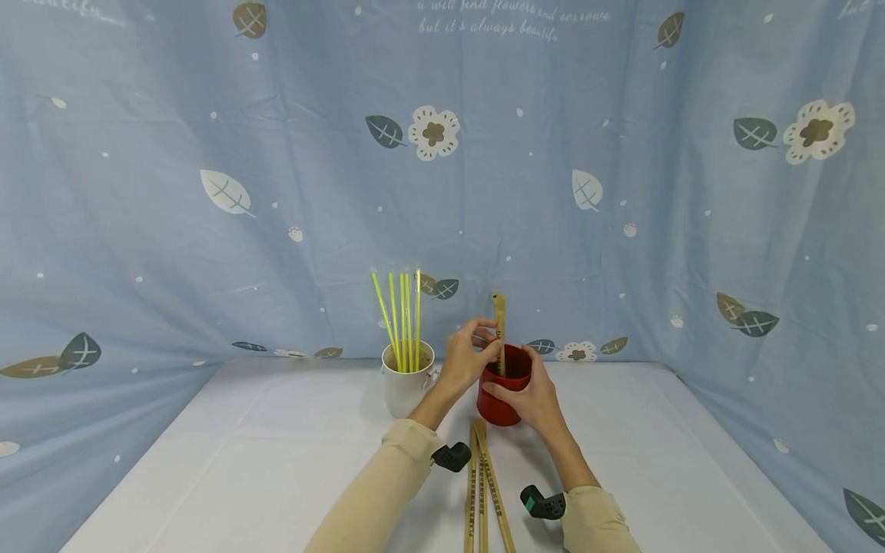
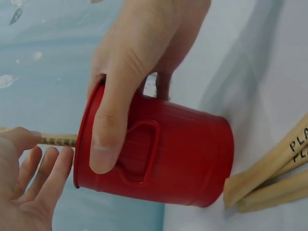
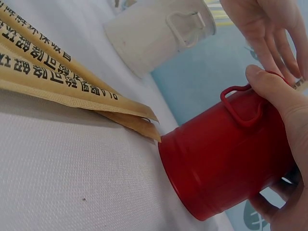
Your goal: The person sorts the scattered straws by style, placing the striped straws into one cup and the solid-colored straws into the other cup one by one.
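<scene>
The left hand pinches one paper-wrapped straw inside the red mug, which the right hand grips; three wrapped straws, at six o'clock, seemingly remain.

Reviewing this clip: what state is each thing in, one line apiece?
White cup: upright
Yellow sticks: standing in white cup
Red cup: mouth up, gripped by right hand
Upright paper packet: partly inside red cup, pinched by left hand
Other paper packets: lying down, overlapping
Curtain: hanging
</scene>
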`<state>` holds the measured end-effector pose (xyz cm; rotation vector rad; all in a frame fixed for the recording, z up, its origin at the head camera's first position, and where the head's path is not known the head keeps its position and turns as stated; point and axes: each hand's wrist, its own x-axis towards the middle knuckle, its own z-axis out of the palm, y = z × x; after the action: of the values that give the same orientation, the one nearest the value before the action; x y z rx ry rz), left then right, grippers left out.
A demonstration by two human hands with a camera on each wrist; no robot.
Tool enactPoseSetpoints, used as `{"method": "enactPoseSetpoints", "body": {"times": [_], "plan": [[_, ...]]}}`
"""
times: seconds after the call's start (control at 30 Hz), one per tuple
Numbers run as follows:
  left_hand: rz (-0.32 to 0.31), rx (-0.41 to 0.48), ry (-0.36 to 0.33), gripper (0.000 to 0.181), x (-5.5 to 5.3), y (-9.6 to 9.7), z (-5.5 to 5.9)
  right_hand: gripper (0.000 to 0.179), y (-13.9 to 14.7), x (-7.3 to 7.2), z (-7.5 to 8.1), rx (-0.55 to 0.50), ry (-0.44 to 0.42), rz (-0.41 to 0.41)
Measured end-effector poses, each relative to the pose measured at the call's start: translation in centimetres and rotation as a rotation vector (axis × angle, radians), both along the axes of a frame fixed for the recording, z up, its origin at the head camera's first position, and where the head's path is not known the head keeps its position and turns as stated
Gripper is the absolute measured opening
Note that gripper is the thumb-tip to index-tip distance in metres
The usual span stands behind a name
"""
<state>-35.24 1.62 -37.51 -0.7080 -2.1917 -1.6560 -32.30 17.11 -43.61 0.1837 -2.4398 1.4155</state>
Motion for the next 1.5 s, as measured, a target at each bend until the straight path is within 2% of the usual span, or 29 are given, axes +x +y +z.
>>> {"method": "enactPoseSetpoints", "body": {"times": [0.2,0.43,0.63,0.97,1.2,1.5], "plan": [[-0.029,0.11,-0.016,0.03,-0.2,-0.1,0.3,0.1,-0.1,0.0,0.1,-0.002,0.001,-0.009],[-0.054,0.138,-0.027,0.03,0.0,-0.7,0.6,0.102,-0.1,0.1,0.0,-0.011,0.003,-0.008],[-0.068,0.154,-0.045,0.026,0.6,-1.4,0.6,0.1,0.0,0.0,-0.2,-0.018,0.01,-0.002],[-0.058,0.084,-0.001,0.025,2.1,-2.0,1.0,0.1,0.2,0.1,-0.1,-0.017,0.011,0.009],[-0.063,0.032,0.001,0.028,3.3,-2.4,1.6,0.099,0.1,0.1,0.0,0.0,0.008,0.004],[-0.056,-0.039,-0.014,0.028,5.2,-3.0,1.2,0.105,0.0,0.0,-0.2,-0.004,0.001,0.001]]}}
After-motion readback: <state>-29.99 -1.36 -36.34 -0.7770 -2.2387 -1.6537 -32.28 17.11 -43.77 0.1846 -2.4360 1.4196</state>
